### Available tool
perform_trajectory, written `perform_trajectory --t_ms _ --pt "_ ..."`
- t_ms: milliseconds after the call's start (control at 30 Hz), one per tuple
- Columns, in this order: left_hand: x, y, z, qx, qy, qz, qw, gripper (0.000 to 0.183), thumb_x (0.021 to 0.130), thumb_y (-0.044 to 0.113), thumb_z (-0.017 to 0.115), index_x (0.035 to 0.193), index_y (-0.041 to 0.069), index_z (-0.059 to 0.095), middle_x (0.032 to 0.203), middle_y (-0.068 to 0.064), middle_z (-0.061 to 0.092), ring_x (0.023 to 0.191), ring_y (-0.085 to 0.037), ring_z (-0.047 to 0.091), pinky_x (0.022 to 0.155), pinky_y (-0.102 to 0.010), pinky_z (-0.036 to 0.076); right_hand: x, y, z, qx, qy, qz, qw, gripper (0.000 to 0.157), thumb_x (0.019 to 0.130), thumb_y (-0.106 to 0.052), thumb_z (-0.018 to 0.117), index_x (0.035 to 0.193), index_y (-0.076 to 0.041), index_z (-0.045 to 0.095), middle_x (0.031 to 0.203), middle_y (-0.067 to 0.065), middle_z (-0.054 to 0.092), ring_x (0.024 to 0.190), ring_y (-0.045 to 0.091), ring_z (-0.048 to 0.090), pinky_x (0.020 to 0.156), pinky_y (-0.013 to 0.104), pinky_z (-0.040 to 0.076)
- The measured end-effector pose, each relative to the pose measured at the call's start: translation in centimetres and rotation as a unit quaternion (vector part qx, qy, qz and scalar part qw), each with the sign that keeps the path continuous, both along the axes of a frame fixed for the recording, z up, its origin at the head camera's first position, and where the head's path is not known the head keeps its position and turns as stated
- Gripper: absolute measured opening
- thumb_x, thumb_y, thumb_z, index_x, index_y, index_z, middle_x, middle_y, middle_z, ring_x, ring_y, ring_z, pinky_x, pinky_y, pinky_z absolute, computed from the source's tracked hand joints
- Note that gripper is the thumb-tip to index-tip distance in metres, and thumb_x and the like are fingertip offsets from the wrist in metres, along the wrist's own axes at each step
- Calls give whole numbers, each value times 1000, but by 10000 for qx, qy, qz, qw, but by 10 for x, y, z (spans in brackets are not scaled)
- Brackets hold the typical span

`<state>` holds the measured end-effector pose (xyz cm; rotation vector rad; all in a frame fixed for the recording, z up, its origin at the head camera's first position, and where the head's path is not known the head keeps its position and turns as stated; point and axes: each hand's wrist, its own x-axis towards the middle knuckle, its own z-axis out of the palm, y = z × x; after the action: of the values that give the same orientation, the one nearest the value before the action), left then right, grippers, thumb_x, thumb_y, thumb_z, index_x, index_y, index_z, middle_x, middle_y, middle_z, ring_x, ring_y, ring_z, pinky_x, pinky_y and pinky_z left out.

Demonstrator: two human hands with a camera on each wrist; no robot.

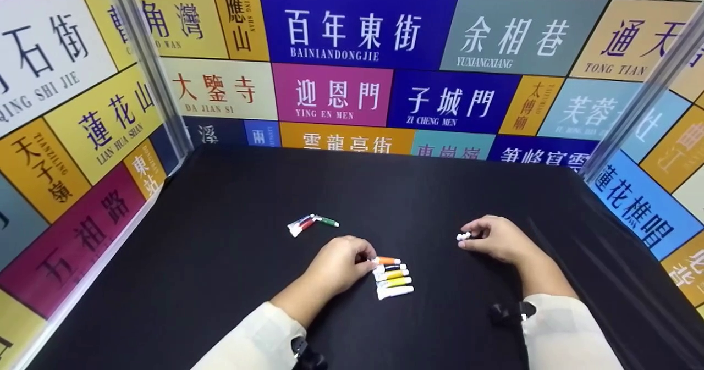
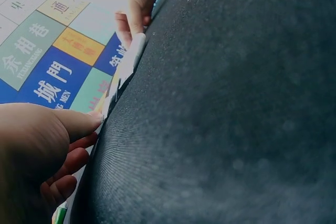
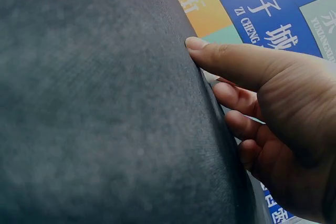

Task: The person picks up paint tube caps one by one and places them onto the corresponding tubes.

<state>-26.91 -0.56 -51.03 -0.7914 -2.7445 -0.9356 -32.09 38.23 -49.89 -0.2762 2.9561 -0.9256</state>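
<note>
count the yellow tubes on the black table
2 visible: one yellow tube beside the dark tube, the other yellow tube beside the white tube; the left hand may hide more.

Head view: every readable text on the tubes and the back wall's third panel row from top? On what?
"大鑒寺 DA JIAN SI", cream panel
"迎恩門 YING EN MEN", pink panel
"子城門 ZI CHENG MEN", blue panel
"太傅廟", orange panel; small letters too blurred
"芙蓉", pale-blue panel; the rest partly hidden or blurred
Tubes: nothing readable, any print too small
</note>
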Motion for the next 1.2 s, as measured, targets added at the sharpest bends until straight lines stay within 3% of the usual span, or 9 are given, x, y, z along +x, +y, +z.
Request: perform_trajectory --t_ms 233,400,800,1000,1200 --pt "0 0 -1 -25 425 -456 9981 8 96 12 77 101 12 83 101 -2 81 96 -18 74 92 -33 59 -1 3 -2 85 70 -48 9999 34 88 -35 88 111 -10 83 92 3 71 81 15 59 71 25 49" --pt "0 -1 0 -48 481 -509 9975 10 96 10 76 104 11 82 103 -3 80 96 -18 73 92 -34 59 -2 5 -3 156 148 -71 9997 32 89 -37 87 109 -12 84 90 2 72 81 14 59 72 26 49" --pt "-3 -10 4 -5 244 -112 9996 15 96 16 78 110 12 81 110 -5 79 96 -20 72 92 -38 59 -1 5 -3 191 169 -65 9997 21 94 -34 83 101 -15 84 91 1 78 82 14 61 74 27 49" --pt "-14 -27 7 209 509 239 9982 18 94 14 80 111 9 81 111 -8 80 104 -25 74 97 -42 59 -1 7 -2 165 219 -88 9996 21 94 -37 83 98 -16 85 95 1 81 83 12 62 76 25 50" --pt "-29 -52 10 489 415 856 9943 22 93 16 82 115 11 80 119 -9 79 117 -31 73 107 -48 54 2 10 1 -7 155 -166 9997 23 93 -38 84 99 -15 85 98 3 83 84 11 64 76 22 51"
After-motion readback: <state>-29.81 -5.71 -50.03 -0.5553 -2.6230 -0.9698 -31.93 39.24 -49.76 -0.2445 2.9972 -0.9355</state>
